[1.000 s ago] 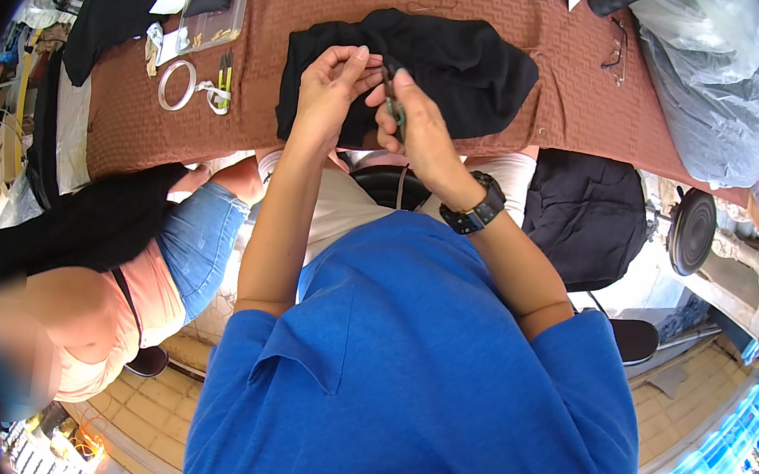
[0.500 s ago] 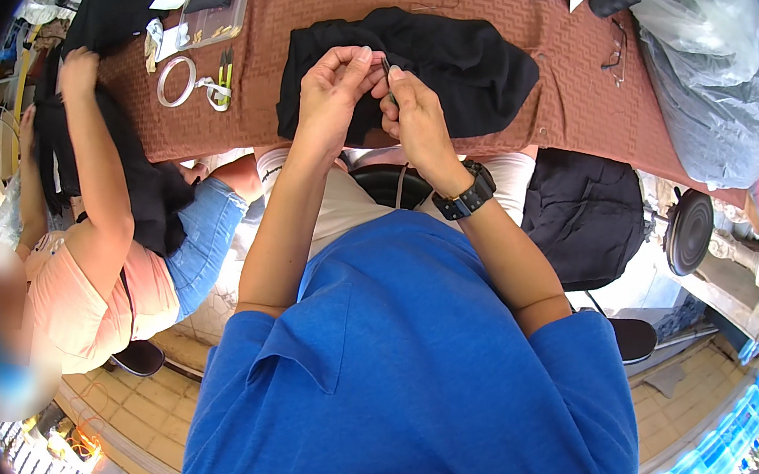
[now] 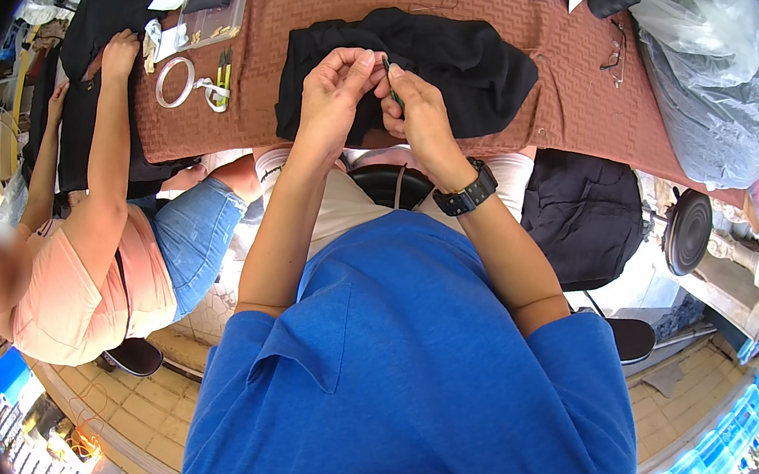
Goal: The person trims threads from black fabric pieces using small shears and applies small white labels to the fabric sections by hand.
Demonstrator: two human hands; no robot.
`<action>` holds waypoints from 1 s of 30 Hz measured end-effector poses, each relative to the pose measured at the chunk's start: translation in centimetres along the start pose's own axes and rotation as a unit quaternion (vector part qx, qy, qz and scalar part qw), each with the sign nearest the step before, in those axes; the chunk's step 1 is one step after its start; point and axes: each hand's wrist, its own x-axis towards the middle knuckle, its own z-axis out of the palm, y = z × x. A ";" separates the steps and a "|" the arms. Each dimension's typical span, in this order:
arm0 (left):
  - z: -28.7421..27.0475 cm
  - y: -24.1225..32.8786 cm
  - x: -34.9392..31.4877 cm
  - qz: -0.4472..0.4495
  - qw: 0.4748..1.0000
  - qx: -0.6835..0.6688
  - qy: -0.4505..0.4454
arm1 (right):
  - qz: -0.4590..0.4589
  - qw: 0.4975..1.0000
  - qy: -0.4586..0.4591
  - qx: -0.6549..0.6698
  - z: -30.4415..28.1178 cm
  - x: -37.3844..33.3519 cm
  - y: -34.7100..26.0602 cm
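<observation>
A black cloth garment (image 3: 475, 78) lies bunched on the table in front of me. Over its near left part, my left hand (image 3: 336, 85) is closed in a pinch; whatever sits between its fingertips is too small to make out. My right hand (image 3: 418, 114) grips a slim little tool (image 3: 396, 99) with a dark tip and a green body, its exact kind partly hidden by the fingers. The tip points up toward the left fingertips, and the two hands almost meet.
A brown patterned cloth (image 3: 252, 117) covers the table. To the left are a clear plastic box (image 3: 214, 3), a white ring (image 3: 174, 82) and yellow-green pointed tools (image 3: 224, 71). Glasses (image 3: 616, 53) and large plastic bags (image 3: 712, 79) are at right. A co-worker (image 3: 101, 269) sits at left handling black cloth.
My hands stay nearly in place, the right one turning slightly so more of the green tool shows. The co-worker's hand has moved right and down onto the black cloth at the table.
</observation>
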 end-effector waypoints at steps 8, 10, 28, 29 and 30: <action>0.2 -0.1 -0.1 0.008 1.000 -0.017 0.006 | 0.009 1.000 -0.001 0.020 0.0 0.0 0.0; 0.3 -0.2 0.0 0.008 1.000 -0.021 0.006 | 0.010 1.000 -0.001 0.026 -0.1 0.1 0.1; -0.6 0.6 0.4 0.060 0.998 0.026 -0.001 | 0.015 0.999 -0.040 -0.024 -1.2 -2.1 -1.0; -0.8 1.1 0.3 0.084 0.994 0.069 0.011 | -0.030 0.997 -0.010 -0.068 -1.7 -2.3 -1.5; -1.2 1.5 0.4 0.114 0.987 0.116 0.011 | -0.115 0.977 0.070 -0.164 -3.0 -1.6 -1.4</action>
